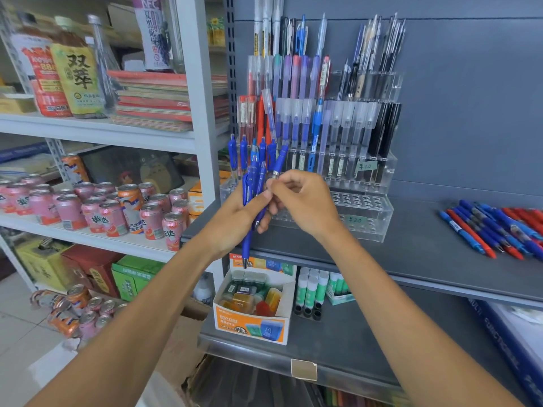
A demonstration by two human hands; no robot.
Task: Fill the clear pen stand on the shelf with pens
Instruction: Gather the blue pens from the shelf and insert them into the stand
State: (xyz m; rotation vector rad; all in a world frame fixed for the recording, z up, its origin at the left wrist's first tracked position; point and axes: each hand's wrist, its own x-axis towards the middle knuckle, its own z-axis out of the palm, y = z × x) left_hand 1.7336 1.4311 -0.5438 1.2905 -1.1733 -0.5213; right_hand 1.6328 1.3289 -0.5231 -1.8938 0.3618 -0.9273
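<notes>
Shelf layout around the two grips

The left grip (235,218) holds a bundle of blue click pens (255,171) just left of the right grip (302,201), which touches one pen of the bundle. Directly behind both stands the clear tiered acrylic pen stand (364,212) on the grey metal shelf (426,259). Well to the right of the grips, a loose pile of blue and red pens (496,227) lies on the same shelf. Below them, an orange-and-white cardboard box (252,315) sits on the lower shelf.
</notes>
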